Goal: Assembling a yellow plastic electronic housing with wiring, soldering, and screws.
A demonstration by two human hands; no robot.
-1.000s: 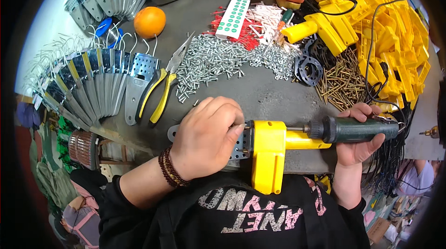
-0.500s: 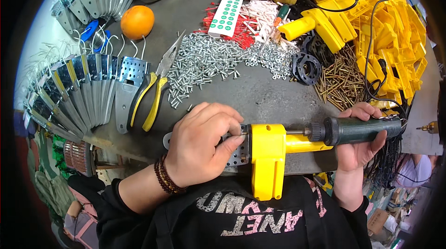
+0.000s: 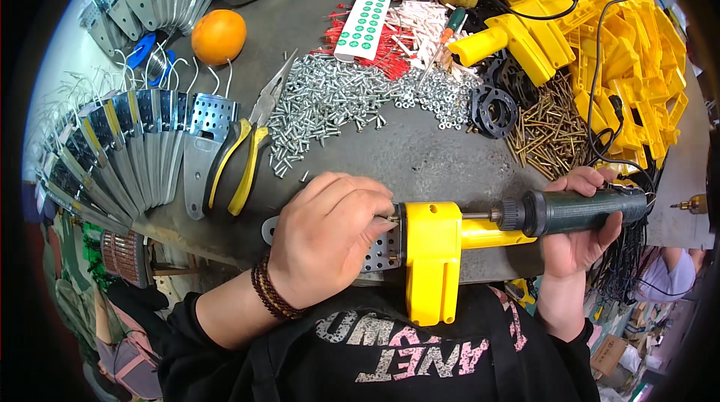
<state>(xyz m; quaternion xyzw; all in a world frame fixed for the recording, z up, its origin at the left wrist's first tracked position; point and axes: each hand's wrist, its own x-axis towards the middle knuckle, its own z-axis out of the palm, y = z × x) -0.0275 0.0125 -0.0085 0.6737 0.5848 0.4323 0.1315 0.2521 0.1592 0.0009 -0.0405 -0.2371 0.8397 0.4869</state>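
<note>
Left hand point(image 3: 326, 237) pinches mid-frame at bracket point(image 3: 384, 255), its hold hidden; right hand point(image 3: 568, 250) grips driver point(image 3: 577, 209), seemingly aligning it with housing point(image 3: 433, 256).

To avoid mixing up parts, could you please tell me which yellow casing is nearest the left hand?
The casing between the left hand and the right hand; the other casings lie heaped at the upper right, farther away.

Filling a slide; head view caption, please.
Right hand holding a green power screwdriver to a yellow case, left hand over a metal plate, pliers and screws beyond.
</note>
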